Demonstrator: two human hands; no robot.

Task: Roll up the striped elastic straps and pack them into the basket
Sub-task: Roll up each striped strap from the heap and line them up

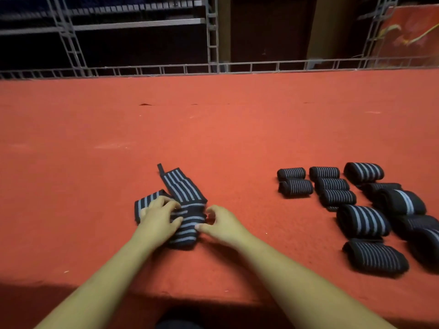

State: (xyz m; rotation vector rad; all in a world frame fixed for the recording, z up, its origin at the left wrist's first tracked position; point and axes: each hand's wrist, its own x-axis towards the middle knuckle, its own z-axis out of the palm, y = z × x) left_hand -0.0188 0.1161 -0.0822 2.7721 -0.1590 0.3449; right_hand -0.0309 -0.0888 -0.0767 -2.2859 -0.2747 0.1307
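Observation:
A black strap with pale grey stripes [183, 188] lies partly unrolled on the red table [213, 138], its loose end with a small tab pointing away from me. Its near end is a partial roll [185, 231]. My left hand [159, 217] presses on the strap's left side, fingers spread over it. My right hand [221, 224] pinches the right end of the roll with thumb and curled fingers. No basket is in view.
Several finished striped rolls [363, 219] lie in rows at the right, some small [292, 174], some large [375, 257]. A metal lattice rail [213, 67] runs along the table's far edge, with shelving behind. The near table edge is in shadow.

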